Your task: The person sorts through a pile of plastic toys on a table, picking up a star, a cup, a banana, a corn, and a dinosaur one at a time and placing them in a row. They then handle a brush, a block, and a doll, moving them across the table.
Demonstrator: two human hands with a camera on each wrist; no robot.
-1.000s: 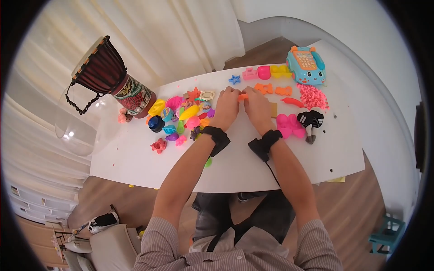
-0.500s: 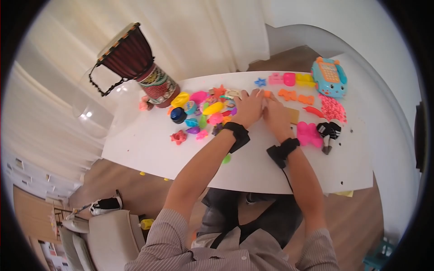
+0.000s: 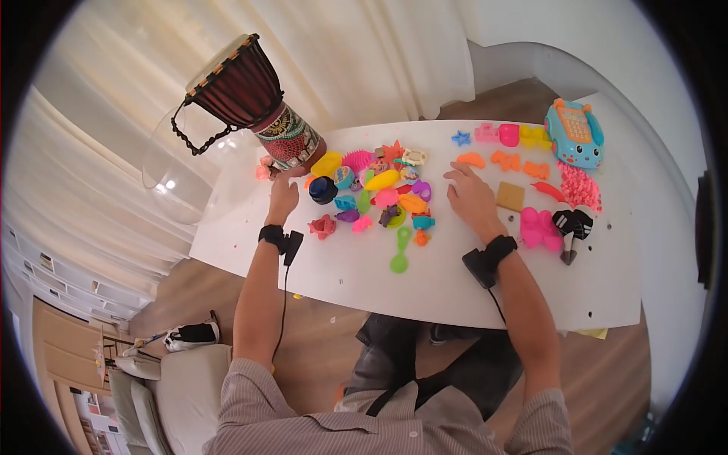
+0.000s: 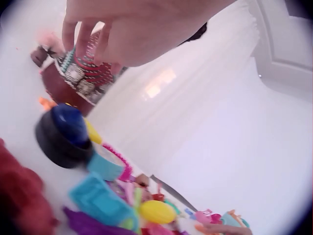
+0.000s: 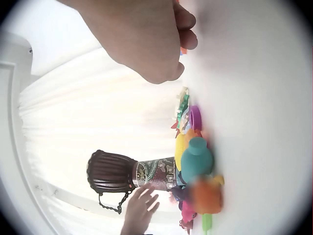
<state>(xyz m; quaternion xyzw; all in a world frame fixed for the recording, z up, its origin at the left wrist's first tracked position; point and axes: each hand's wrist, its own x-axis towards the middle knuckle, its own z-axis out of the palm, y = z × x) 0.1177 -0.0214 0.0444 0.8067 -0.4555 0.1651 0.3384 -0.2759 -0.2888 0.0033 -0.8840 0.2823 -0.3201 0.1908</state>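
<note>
My left hand [image 3: 284, 196] hovers by the foot of a patterned drum [image 3: 288, 138], its fingers loosely spread and holding nothing. Just right of that hand is a dark blue, black-banded toy [image 3: 323, 190], at the left end of a heap of colourful toys. My right hand [image 3: 474, 203] is low over the middle of the table, nothing in its fingers. Right beyond its fingertips lies a curved orange piece [image 3: 471, 159], left of two other orange pieces [image 3: 506, 161]. In the left wrist view the drum's base [image 4: 68, 85] shows behind the fingers.
A blue star [image 3: 461, 138], pink and yellow moulds [image 3: 535, 136] and a toy telephone [image 3: 576, 136] line the far right. Nearer are a tan square [image 3: 510, 196], pink beads [image 3: 581, 188] and a pink mould [image 3: 540, 229]. A green spoon [image 3: 400, 252] lies front centre.
The hands, together at an orange piece before, are now apart. That piece lies on the table, and my left hand has moved left to the drum. The head view has shifted.
</note>
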